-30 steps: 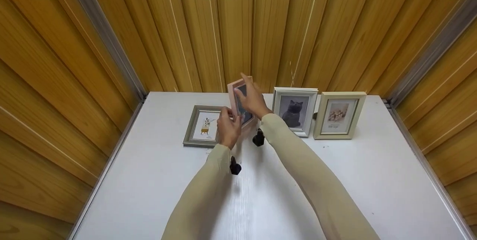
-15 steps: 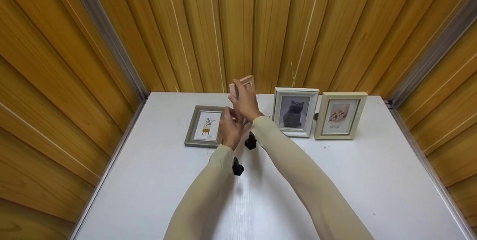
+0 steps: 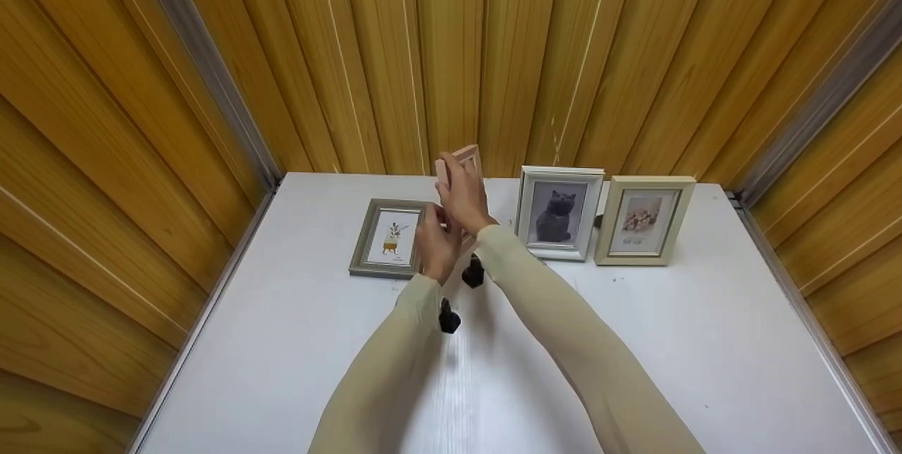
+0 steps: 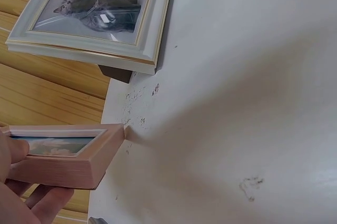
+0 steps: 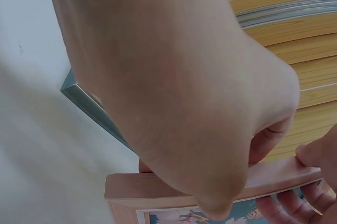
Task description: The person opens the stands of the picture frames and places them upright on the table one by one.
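Two hands hold one pink frame (image 3: 461, 158) upright above the far middle of the white bench (image 3: 634, 341). The right hand (image 3: 465, 193) has its fingers curled over the upper edge; the left hand (image 3: 435, 239) pinches the lower side with thumb and fingers. Left of it a grey frame (image 3: 384, 239) lies flat. To the right stand a cat frame (image 3: 559, 211) and a cream frame (image 3: 643, 220), side by side.
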{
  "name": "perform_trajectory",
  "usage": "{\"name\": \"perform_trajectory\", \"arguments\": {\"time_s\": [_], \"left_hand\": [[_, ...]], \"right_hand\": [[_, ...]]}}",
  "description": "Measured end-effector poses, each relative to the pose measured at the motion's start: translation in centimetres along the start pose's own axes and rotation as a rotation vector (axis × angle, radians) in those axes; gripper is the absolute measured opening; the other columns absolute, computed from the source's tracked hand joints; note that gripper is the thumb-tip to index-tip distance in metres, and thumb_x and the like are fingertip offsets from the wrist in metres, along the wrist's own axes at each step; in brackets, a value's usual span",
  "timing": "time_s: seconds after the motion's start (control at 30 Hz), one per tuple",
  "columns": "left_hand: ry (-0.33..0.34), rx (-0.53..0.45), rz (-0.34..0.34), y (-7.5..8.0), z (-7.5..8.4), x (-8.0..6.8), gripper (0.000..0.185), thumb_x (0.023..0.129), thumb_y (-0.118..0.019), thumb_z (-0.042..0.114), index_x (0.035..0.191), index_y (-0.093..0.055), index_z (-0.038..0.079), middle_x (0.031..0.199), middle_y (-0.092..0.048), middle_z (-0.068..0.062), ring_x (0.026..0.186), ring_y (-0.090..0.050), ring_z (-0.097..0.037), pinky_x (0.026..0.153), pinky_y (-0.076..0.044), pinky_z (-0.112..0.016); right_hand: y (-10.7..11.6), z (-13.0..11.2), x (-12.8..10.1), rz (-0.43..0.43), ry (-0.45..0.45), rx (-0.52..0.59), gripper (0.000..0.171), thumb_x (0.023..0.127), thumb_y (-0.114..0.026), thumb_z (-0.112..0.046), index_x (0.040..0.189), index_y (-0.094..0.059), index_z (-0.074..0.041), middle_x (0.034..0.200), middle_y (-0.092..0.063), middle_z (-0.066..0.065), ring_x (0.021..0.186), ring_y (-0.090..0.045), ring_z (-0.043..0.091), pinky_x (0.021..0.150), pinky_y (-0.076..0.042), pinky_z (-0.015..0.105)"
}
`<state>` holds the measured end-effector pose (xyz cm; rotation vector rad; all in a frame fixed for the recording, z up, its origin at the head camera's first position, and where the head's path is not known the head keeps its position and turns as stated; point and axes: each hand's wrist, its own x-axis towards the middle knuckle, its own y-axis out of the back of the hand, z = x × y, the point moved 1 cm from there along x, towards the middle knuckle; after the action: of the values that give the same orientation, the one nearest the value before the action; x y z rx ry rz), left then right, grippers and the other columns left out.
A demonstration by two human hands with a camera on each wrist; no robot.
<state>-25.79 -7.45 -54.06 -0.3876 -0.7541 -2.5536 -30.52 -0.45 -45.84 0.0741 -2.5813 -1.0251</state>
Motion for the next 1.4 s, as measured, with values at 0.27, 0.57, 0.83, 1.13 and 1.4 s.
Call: {"name": "perform_trajectory", "arguments": {"time_s": [0.27, 0.57, 0.83, 1.13, 1.4], "left_hand": [[-0.035, -0.029, 0.003, -0.1, 0.0, -0.1, 0.014, 0.095, -0.07, 0.014, 0.097, -0.057, 0.009, 0.085, -0.066, -0.006, 0.076, -0.065, -0.017, 0.067, -0.054, -0.034], [-0.095, -0.097, -0.013, 0.0, 0.5, 0.0, 0.017, 0.09, -0.076, 0.012, 0.099, -0.061, 0.007, 0.091, -0.071, -0.007, 0.079, -0.071, -0.018, 0.071, -0.059, -0.03], [-0.047, -0.212, -0.101, 0.3, 0.5, 0.1, 0.026, 0.099, -0.07, 0.019, 0.119, -0.064, 0.003, 0.111, -0.073, -0.012, 0.094, -0.073, -0.024, 0.082, -0.059, -0.035], [0.095, -0.296, -0.253, 0.5, -0.6, 0.0, 0.04, 0.102, -0.067, 0.024, 0.135, -0.059, 0.003, 0.129, -0.068, -0.02, 0.112, -0.07, -0.031, 0.088, -0.058, -0.039], [0.26, -0.524, -0.408, -0.1, -1.1, -0.2, 0.05, 0.103, -0.064, 0.023, 0.146, -0.051, 0.001, 0.123, -0.068, -0.027, 0.105, -0.072, -0.039, 0.084, -0.059, -0.049]], "right_hand": [[0.3, 0.2, 0.0, -0.021, 0.003, 0.003, 0.057, 0.101, -0.065, -0.016, 0.155, -0.046, -0.017, 0.136, -0.056, 0.016, 0.116, -0.059, 0.028, 0.1, -0.05, 0.044], [1.9, 0.3, 0.4, -0.049, 0.041, 0.032, 0.054, 0.1, -0.066, -0.011, 0.152, -0.049, -0.016, 0.147, -0.053, 0.017, 0.127, -0.058, 0.03, 0.106, -0.048, 0.046], [3.7, 0.9, 0.4, -0.066, 0.068, 0.108, 0.054, 0.098, -0.066, -0.004, 0.149, -0.053, -0.017, 0.121, -0.06, 0.015, 0.102, -0.062, 0.027, 0.086, -0.054, 0.043], [5.2, 2.9, 0.4, -0.034, 0.112, 0.273, 0.055, 0.096, -0.064, 0.005, 0.147, -0.054, -0.012, 0.116, -0.062, 0.017, 0.099, -0.061, 0.028, 0.084, -0.052, 0.042], [5.7, 3.7, 0.0, -0.04, 0.158, 0.361, 0.052, 0.095, -0.065, 0.007, 0.144, -0.057, -0.009, 0.121, -0.064, 0.017, 0.104, -0.062, 0.033, 0.088, -0.052, 0.043]]}}
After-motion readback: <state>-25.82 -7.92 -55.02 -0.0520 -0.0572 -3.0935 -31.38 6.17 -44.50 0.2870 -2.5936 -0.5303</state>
